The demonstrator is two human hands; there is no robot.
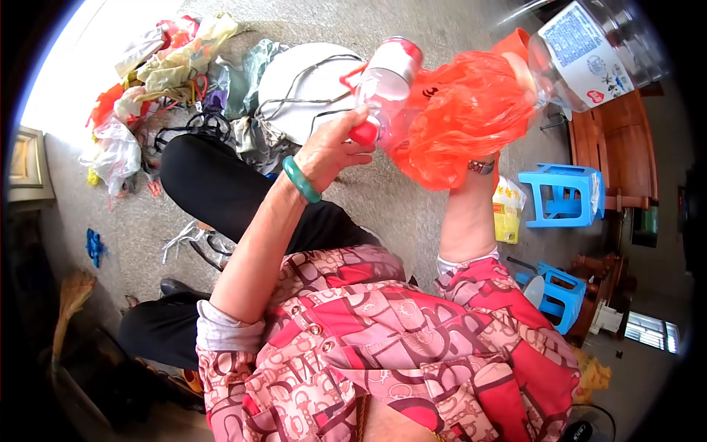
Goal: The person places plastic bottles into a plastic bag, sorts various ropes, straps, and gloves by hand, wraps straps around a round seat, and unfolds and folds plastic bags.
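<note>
My left hand (335, 153), with a green bangle at the wrist, grips a small clear plastic bottle (384, 86) by its red-capped end. The bottle tilts up and away, and a red and white label wraps its far part. A crumpled red plastic bag (464, 110) hangs around my right hand (521, 74), hiding most of it; its visible fingers are closed on the bag. Right against those fingers is the narrow end of a large clear plastic bottle (582, 55) with a white and blue label. I cannot tell whether the hand also grips this bottle.
A white round surface (298, 85) with a dark cord lies ahead, beside a heap of plastic bags (184, 66). Blue stools (565, 195), a yellow bag (508, 210) and wooden furniture (615, 144) stand to the right. A straw broom (72, 298) is at left.
</note>
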